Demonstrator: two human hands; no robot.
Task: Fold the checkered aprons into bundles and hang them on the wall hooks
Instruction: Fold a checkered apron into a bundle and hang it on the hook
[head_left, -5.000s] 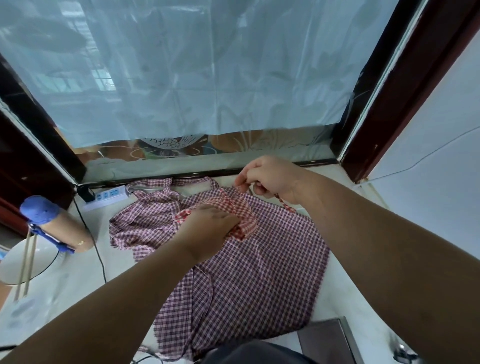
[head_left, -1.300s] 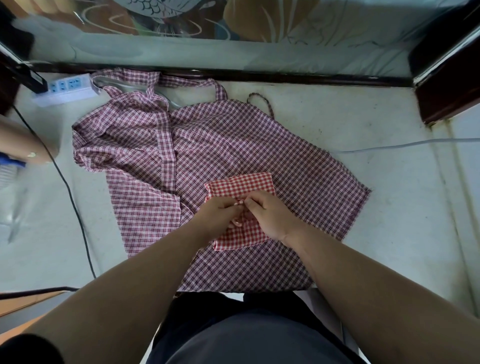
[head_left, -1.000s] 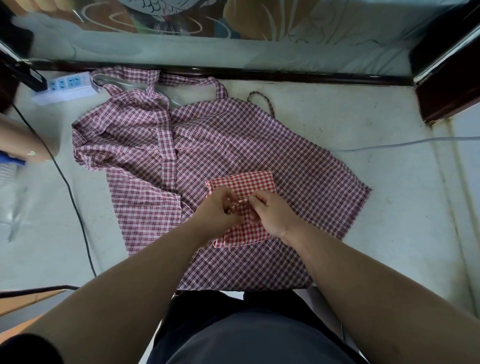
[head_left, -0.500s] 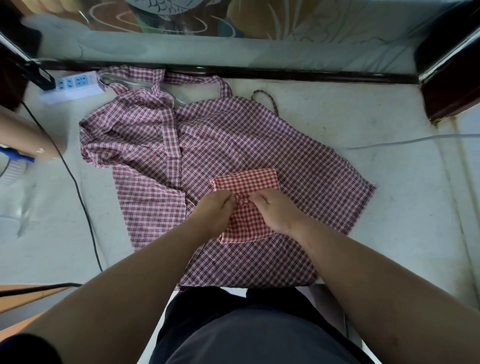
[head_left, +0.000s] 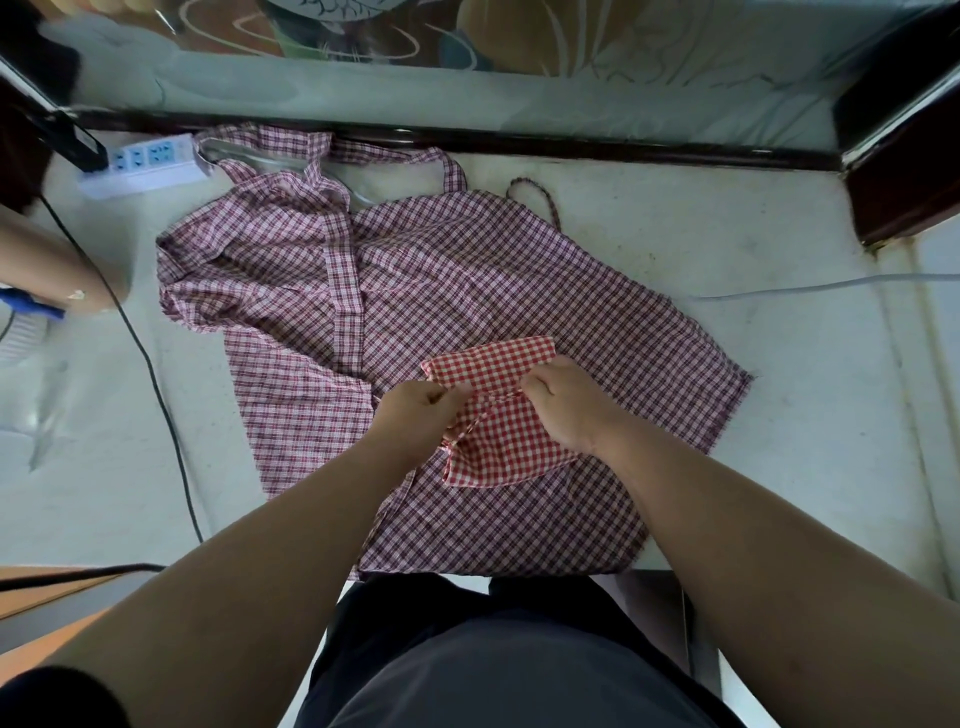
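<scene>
A white ledge (head_left: 753, 234) is seen from above, closed at the far side by a dark frame (head_left: 623, 148) and painted glass (head_left: 467, 57). At the far left corner a white power strip (head_left: 143, 163) is laid, and a black cable (head_left: 156, 395) is led down the left side toward the near edge. A grey cable (head_left: 831, 285) lies on the right part, apart from the cloth. At the left border a brown tube (head_left: 47, 270) is partly cut off.

A dark-checked apron (head_left: 467, 270) is spread flat over the middle of the ledge, its neck loop almost against the frame. Its near edge ends just before the person's dark trousers (head_left: 509, 665).

On the near half of the apron a small red-checked bundle (head_left: 498, 447) is laid, folded roughly square. Its left side is partly covered by the left hand (head_left: 415, 415) and its right side by the right hand (head_left: 566, 405). Both hands are curled, knuckles up. A narrow strap (head_left: 493, 389) of the red cloth is pinched by each hand and is drawn tight between them across the bundle. Both forearms are stretched forward from the bottom corners.
</scene>
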